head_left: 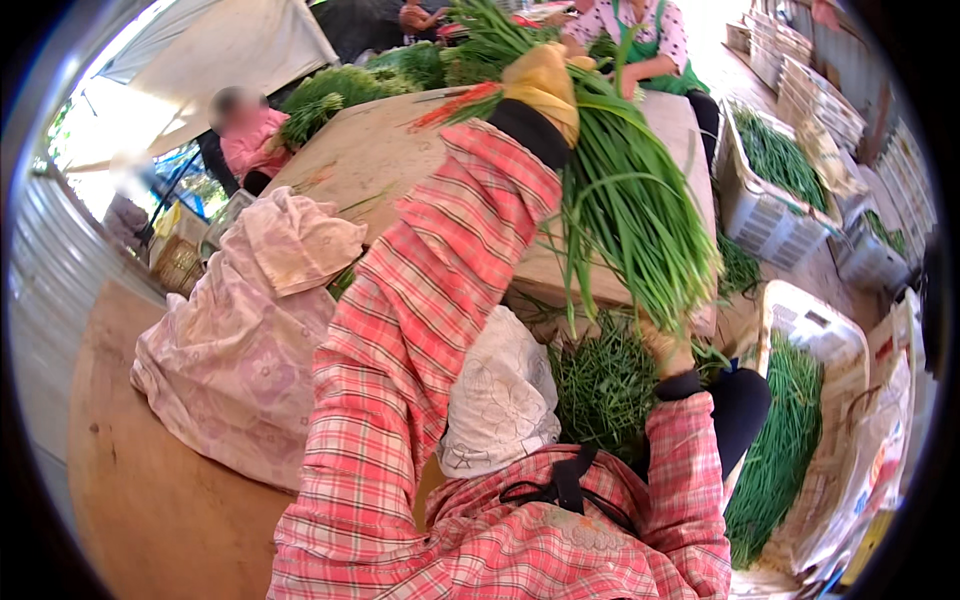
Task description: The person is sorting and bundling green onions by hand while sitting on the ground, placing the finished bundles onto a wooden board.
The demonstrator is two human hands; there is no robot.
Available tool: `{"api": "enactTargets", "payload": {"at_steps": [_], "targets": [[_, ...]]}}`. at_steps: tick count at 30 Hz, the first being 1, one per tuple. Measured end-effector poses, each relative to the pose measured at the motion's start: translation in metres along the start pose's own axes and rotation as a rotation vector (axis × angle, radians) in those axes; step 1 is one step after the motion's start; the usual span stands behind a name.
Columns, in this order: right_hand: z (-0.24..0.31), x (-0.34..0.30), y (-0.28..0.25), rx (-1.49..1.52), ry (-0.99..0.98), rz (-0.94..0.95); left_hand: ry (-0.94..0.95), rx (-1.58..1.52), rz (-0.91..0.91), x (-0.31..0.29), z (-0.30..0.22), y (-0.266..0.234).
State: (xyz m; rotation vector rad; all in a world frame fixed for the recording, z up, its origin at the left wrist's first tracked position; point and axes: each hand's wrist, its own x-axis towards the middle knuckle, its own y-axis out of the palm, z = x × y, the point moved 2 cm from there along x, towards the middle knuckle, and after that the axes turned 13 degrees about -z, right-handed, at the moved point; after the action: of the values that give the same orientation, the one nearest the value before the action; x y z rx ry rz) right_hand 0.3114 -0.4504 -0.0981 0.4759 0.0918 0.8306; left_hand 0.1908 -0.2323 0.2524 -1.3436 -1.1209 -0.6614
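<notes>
My left hand [545, 85] is up high in a yellow glove, clenched around the stem end of a thick bunch of green chives [630, 200], which droops from the glove down toward my right side. The glove covers the fingers, so I can only read the grip from the way the bundle hangs from it. My right hand [668, 350] is mostly hidden under the hanging leaf tips; I see a pale glove and a black cuff touching the bunch's lower end, but I cannot tell whether it is closed on the leaves or resting open.

Below the bunch lies a heap of loose chives [600, 385], partly covered by my plaid sleeves. A worn wooden table [370, 150] sits behind, its near edge lost behind my arm. To my right, 2 white crates [765, 215] hold more greens, the nearer one cut off by the frame's rim. A flowered cloth bundle [240, 340] lies at my left. A person in a green apron [650, 50] is partly visible at the top.
</notes>
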Motion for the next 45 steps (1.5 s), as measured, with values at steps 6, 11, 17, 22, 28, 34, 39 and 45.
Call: {"api": "enactTargets", "payload": {"at_steps": [6, 11, 17, 22, 28, 34, 39, 45], "targets": [[-0.001, 0.03, 0.03, 0.538, 0.079, -0.007, -1.204, -1.613, 0.287, -0.006, 0.01, 0.004], [-0.002, -0.022, 0.044, 0.404, 0.142, -0.023, -1.251, -1.518, 0.399, -0.028, -0.012, -0.014], [-0.002, -0.11, 0.024, -0.337, 0.21, 0.09, -0.731, -1.738, 0.261, -0.053, 0.05, -0.045], [0.053, -0.093, 0.041, -0.181, 0.177, 0.271, 0.167, -2.175, 0.594, -0.061, 0.083, -0.074], [0.025, -0.121, 0.128, 0.125, 0.57, 0.214, -0.458, -2.013, 0.141, -0.116, 0.084, -0.111], [0.052, -0.145, 0.101, -0.167, 0.502, 0.161, -0.348, -1.969, 0.122, -0.141, 0.098, -0.127], [0.051, -0.114, 0.032, -1.353, -0.142, 0.319, -0.309, -2.053, 0.064, -0.15, 0.105, -0.137], [0.095, -0.077, 0.15, -0.736, -0.673, 0.366, -0.336, -2.104, 0.164, -0.149, 0.078, -0.122]]}}
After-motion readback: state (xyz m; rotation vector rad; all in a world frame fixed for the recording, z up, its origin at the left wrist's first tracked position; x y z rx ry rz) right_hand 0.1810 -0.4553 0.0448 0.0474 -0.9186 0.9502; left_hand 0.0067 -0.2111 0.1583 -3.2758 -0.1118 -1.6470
